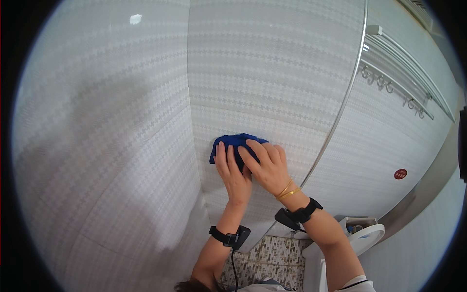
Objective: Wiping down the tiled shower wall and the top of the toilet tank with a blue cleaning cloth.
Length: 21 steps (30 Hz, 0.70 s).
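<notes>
A bunched blue cloth (225, 142) lies pressed against the white patterned wall tiles (262, 73), a little right of the corner. My left hand (232, 177) has its fingers laid over the cloth's left part. Beside it, my right hand (266, 168) presses the cloth's right part, its fingers curved over the fabric. Both hands hold the cloth together, with the thumbs close to each other. The underside of the cloth and some of the finger contact are hidden.
A metal-edged glass panel (340, 114) stands right of my hands. Beyond it hang a metal towel rack (408, 63) with hooks and a round red sticker (400, 174). Below are a white toilet (369, 238) and a brown mosaic floor (267, 255). Another tiled wall (121, 146) rises at left.
</notes>
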### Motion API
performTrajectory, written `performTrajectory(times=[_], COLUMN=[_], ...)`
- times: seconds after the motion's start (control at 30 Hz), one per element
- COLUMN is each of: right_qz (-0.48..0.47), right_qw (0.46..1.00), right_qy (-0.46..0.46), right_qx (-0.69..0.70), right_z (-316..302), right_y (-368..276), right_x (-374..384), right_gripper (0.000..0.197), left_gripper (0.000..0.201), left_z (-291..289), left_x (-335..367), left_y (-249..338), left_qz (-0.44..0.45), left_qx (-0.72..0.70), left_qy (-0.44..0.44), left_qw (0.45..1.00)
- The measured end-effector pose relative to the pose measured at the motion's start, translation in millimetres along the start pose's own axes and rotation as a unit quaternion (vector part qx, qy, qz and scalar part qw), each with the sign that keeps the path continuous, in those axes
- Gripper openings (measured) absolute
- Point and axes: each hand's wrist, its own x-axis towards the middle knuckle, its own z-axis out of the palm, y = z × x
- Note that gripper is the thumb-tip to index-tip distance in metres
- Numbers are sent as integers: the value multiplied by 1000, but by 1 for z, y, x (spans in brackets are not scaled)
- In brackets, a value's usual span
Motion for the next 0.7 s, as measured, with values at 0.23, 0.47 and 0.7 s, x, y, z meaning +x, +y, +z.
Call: performTrajectory(times=[0.23, 0.47, 0.7], right_qz=[-46, -2, -22], right_qw=[994, 998, 993], right_qy=[-88, -62, -116], right_qx=[-42, -7, -11], right_z=[-9, -7, 21], right_y=[-3, -2, -9], right_x=[-20, 31, -12], right_gripper=[48, 50, 50], left_gripper=[56, 59, 65], left_z=[4, -7, 8], left_x=[15, 85, 30], left_y=[-24, -21, -60], left_qz=[91, 184, 160], left_qx=[65, 99, 124], left_qy=[7, 17, -12], left_qw=[994, 978, 979])
